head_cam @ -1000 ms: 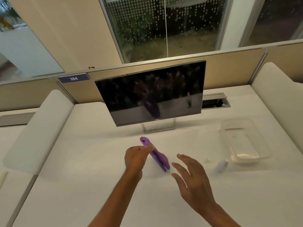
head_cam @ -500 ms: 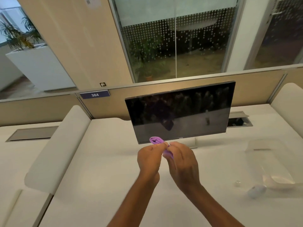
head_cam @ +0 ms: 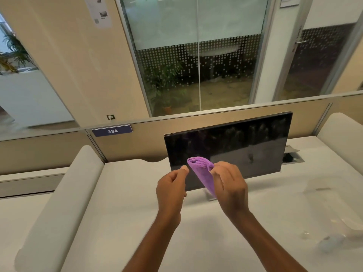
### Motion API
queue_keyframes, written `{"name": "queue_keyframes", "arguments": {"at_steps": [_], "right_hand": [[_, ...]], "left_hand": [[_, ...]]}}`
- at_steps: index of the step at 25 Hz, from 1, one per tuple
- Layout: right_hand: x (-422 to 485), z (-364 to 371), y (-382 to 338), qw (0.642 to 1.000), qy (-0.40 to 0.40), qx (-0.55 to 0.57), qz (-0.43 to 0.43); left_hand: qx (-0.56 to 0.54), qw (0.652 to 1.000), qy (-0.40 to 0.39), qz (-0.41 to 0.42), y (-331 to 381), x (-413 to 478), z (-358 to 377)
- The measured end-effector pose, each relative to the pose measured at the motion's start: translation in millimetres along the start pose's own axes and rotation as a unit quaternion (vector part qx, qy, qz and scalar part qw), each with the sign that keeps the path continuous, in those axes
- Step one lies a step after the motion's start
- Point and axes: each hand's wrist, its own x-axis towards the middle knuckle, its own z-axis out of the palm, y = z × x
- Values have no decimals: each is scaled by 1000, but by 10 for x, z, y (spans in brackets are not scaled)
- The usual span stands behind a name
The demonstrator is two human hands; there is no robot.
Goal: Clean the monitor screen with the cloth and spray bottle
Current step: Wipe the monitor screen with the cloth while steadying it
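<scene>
The folded purple cloth (head_cam: 202, 171) is held up in front of the lower left part of the dark monitor screen (head_cam: 245, 146). My right hand (head_cam: 229, 185) grips the cloth's right side with curled fingers. My left hand (head_cam: 172, 189) is just left of the cloth, fingers curled, its thumb tip beside the cloth's edge with nothing visibly held. A small white spray bottle (head_cam: 330, 244) lies blurred on the desk at the lower right.
The monitor stands on a white desk (head_cam: 117, 222) against a beige partition (head_cam: 147, 142) with a sign reading 384. A clear plastic container (head_cam: 324, 187) sits blurred at the right. White padded dividers (head_cam: 64, 203) flank the desk. A cable hatch (head_cam: 292, 157) lies behind the monitor.
The cloth was lifted off the desk and raised to the screen. My right hand took hold of it and my left hand came away from it. The view tilted upward.
</scene>
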Motion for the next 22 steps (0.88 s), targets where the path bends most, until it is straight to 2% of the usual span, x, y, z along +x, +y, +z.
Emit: {"name": "queue_keyframes", "arguments": {"at_steps": [6, 12, 16, 19, 22], "right_hand": [[448, 406, 173, 991, -2, 85, 101], [660, 676, 347, 983, -11, 79, 163], [696, 806, 365, 984, -3, 41, 174], [677, 864, 369, 984, 13, -49, 174], [647, 922, 389, 989, 20, -68, 131]], "left_hand": [[41, 992, 63, 104, 219, 541, -337], [132, 975, 35, 177, 472, 990, -414], [152, 967, -11, 203, 527, 1114, -395], [162, 963, -20, 212, 497, 1129, -390], [167, 962, -19, 216, 495, 1129, -396]]}}
